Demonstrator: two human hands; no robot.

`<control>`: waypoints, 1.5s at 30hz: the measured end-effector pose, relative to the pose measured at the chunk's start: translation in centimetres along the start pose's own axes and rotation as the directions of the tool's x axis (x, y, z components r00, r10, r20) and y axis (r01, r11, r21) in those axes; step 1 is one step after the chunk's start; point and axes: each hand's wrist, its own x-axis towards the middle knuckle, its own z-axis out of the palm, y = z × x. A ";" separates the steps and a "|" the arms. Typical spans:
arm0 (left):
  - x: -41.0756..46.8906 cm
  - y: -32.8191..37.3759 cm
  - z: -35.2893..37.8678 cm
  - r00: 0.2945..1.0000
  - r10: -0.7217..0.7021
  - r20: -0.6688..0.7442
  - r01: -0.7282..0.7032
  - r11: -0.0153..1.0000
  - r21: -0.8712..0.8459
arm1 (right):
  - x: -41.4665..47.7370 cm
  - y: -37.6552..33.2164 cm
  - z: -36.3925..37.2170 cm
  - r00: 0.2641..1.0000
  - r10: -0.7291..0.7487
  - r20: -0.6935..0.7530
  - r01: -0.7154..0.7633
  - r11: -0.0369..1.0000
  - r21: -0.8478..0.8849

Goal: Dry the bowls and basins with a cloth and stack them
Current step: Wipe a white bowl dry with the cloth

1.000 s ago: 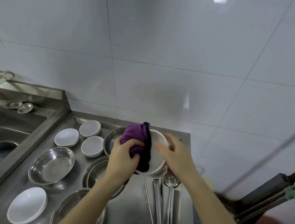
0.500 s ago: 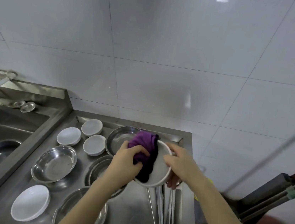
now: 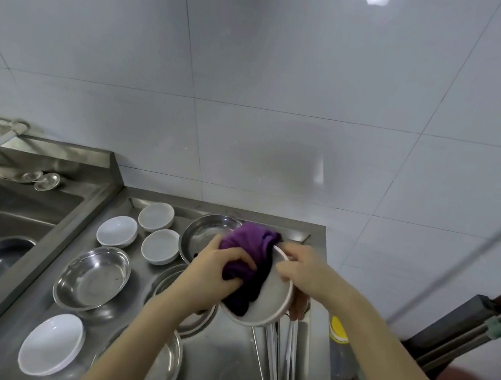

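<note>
Cloth (image 3: pixel 248 246) wiping a white bowl (image 3: pixel 273 300) above the bench (image 3: pixel 221 366)
The left hand (image 3: pixel 213 275) clenches the purple cloth inside the tilted white bowl. The right hand (image 3: pixel 305 274) grasps the bowl's rim. The bowl is held off the bench near its right edge, over long steel utensils (image 3: pixel 272 360). Steel basins (image 3: pixel 91 277) and small white bowls (image 3: pixel 160 246) lie toward the left edge.

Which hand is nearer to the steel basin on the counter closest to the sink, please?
Left. The left hand, gripping the purple cloth, is just right of that steel basin; the right hand, holding the white bowl, is farther right.
</note>
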 end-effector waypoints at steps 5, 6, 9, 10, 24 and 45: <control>0.2 -0.3 1.9 0.940 -0.157 -0.304 0.110 0.980 -0.168 | 0.1 -0.3 1.3 0.945 -0.067 -0.319 0.087 0.995 0.051; 0.1 -0.2 2.5 0.907 -0.253 -0.336 0.174 0.953 -0.248 | -0.2 -0.2 2.0 0.937 -0.070 -0.342 0.101 0.992 0.073; -0.3 0.1 3.8 0.843 -0.444 -0.302 0.269 0.836 -0.479 | -0.7 0.8 4.8 0.939 -0.092 -0.332 0.129 0.988 0.090; -0.5 0.4 4.2 0.844 -0.454 -0.284 0.271 0.819 -0.506 | -0.9 1.1 5.5 0.930 -0.104 -0.353 0.147 0.984 0.097; -0.2 0.5 3.6 0.903 -0.321 -0.285 0.250 0.933 -0.258 | 0.3 1.1 4.2 0.913 -0.017 -0.408 0.094 0.981 0.170; -0.9 0.0 4.4 0.820 -0.493 -0.290 0.346 0.831 -0.436 | 0.0 2.5 7.1 0.904 -0.066 -0.421 0.100 0.993 0.060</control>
